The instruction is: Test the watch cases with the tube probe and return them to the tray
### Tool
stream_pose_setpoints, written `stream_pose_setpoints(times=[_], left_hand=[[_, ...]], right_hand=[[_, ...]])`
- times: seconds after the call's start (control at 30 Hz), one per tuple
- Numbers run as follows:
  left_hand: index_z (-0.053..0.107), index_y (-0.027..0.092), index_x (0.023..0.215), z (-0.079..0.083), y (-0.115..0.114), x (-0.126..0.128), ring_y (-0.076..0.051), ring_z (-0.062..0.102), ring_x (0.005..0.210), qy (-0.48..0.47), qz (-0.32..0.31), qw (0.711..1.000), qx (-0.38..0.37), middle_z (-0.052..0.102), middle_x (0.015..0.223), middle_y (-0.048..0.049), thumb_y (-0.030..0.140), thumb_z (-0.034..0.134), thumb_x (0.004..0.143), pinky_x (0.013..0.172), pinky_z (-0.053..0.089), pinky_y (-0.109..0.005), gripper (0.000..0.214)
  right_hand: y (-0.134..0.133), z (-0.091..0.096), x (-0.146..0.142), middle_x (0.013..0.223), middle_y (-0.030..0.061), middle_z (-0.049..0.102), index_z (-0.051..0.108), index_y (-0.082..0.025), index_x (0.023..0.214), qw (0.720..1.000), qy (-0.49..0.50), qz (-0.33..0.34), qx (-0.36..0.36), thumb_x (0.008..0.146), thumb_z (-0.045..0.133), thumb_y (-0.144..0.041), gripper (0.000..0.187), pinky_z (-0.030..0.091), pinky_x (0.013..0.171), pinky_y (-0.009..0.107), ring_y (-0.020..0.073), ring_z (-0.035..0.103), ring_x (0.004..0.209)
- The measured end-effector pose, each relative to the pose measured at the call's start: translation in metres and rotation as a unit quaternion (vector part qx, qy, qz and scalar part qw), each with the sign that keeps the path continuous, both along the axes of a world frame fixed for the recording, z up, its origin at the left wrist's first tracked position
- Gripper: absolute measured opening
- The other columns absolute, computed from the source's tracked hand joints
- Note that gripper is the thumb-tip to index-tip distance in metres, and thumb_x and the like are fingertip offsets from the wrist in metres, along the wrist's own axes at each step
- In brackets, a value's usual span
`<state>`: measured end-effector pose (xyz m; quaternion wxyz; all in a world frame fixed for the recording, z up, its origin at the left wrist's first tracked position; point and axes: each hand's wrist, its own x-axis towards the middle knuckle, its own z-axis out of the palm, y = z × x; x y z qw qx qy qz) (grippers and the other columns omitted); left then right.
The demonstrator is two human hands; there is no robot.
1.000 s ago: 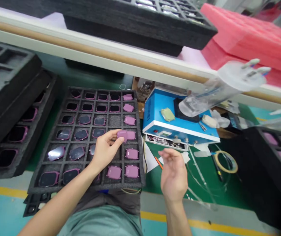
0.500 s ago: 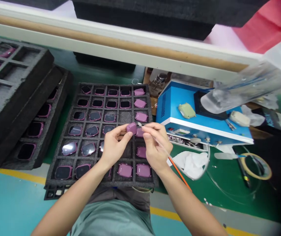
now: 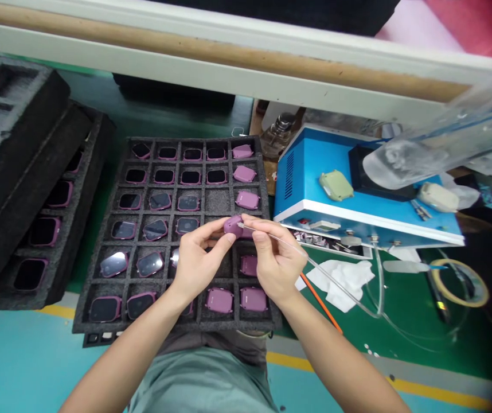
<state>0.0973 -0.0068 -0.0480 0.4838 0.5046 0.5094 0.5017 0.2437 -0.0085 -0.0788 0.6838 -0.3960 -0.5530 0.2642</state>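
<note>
Between the thumb and fingers of my left hand (image 3: pixel 200 255) is a small purple watch case (image 3: pixel 231 226), held up above the tray. My right hand (image 3: pixel 278 261) pinches a clear thin tube (image 3: pixel 327 272) near its end, and the tip meets or nearly meets the side of the case. That tube trails rightward in a loop toward the front of the blue machine (image 3: pixel 301 166). Beneath both hands lies a dark foam tray (image 3: pixel 218 202) divided into cells. Most cells hold purple watches with dark screens; the right column has purple cases lying back side up.
Stacked foam trays (image 3: pixel 35 115) stand at left. On the blue machine rest a green watch case (image 3: pixel 336 185), a pale case (image 3: pixel 438 197) and a clear plastic cylinder (image 3: pixel 396 163). Crumpled white tissue (image 3: pixel 344 281), an orange stick (image 3: pixel 321 303) and a tape roll (image 3: pixel 478 284) lie right. A shelf edge (image 3: pixel 229 69) crosses above.
The tube's tip in my right hand has come from just beside the purple watch case to against or almost against it. The view has shifted slightly.
</note>
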Motion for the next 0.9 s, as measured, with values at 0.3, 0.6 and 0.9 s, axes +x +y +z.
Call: stream_pose_setpoints(times=[0.3,0.6,0.9], left_hand=[[0.084,0.02,0.114,0.0,-0.0002,-0.0008,-0.026,0.079,0.1,0.011,-0.002,1.0,0.001,0.084,0.113,-0.0067,0.03,0.081,0.084,0.088,0.065,-0.034,0.032],[0.084,0.019,0.114,-0.0003,-0.0008,0.0002,-0.023,0.079,0.097,0.008,0.002,1.0,0.005,0.084,0.112,-0.0069,0.029,0.081,0.084,0.085,0.064,-0.03,0.031],[0.083,0.018,0.115,0.0012,-0.0009,0.0006,-0.023,0.08,0.098,0.005,0.004,1.0,0.006,0.084,0.113,-0.0075,0.026,0.081,0.085,0.083,0.064,-0.028,0.032]], right_hand=[[0.0005,0.0002,-0.0009,0.105,0.005,0.083,0.077,-0.026,0.106,1.0,0.005,0.002,-0.004,0.101,0.066,-0.021,0.013,0.067,0.094,0.044,0.0241,0.08,0.107],[0.0012,-0.0003,0.0003,0.105,0.0048,0.083,0.078,-0.025,0.106,1.0,0.003,0.003,0.0,0.101,0.067,-0.019,0.013,0.067,0.095,0.041,0.0227,0.08,0.106],[0.0011,-0.0009,-0.0001,0.105,0.0041,0.083,0.078,-0.026,0.108,1.0,0.007,0.004,0.004,0.101,0.067,-0.017,0.016,0.066,0.095,0.037,0.0213,0.08,0.107]])
